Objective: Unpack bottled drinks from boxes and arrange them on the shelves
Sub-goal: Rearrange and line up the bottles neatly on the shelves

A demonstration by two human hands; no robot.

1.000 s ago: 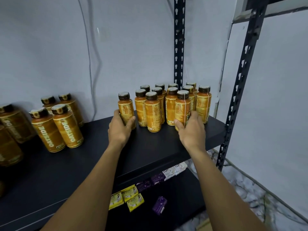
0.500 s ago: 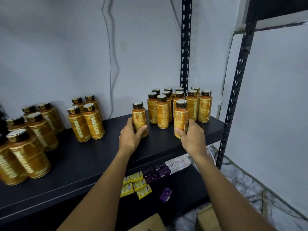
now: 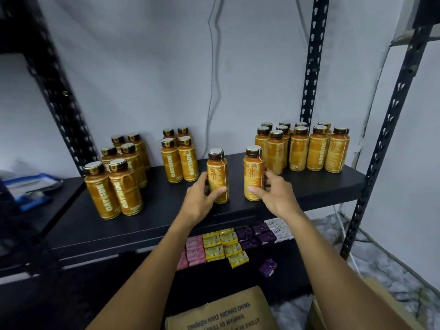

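Head view: left hand (image 3: 200, 198) grips bottle A (image 3: 217, 177) at centre frame. Its thumb lies across the lower label and the other fingers (image 3: 202, 180) curl round the bottle's left side. Right hand (image 3: 276, 196) grips bottle B (image 3: 253, 173) just right of A, thumb on the lower label, fingers (image 3: 270, 177) wrapped round the right side. Both bottles stand upright with their bases on the black shelf (image 3: 166, 217), towards its front edge, with a clear gap between them. They have orange-gold labels and dark caps with pale tops; the fine-print side faces the camera.

Other stock on the same shelf, all upright:
- right cluster (image 3: 316, 151), packed tight at right of frame against the wall; B stands just in front of its left end, can't tell if they touch
- middle group (image 3: 179, 158), four bottles in a 2x2 at the wall, left of A
- left group (image 3: 119, 182), six bottles in two files running from the wall to the front

On the lower shelf, soap packets (image 3: 221, 244) lie in rows of pink, yellow, purple and white. One purple packet (image 3: 268, 270) lies apart from them. A cardboard box (image 3: 221, 310) sits at bottom centre, its print upside down. A perforated black upright (image 3: 309, 67) stands at upper right, and a cable (image 3: 210, 67) hangs down the grey wall at upper centre.
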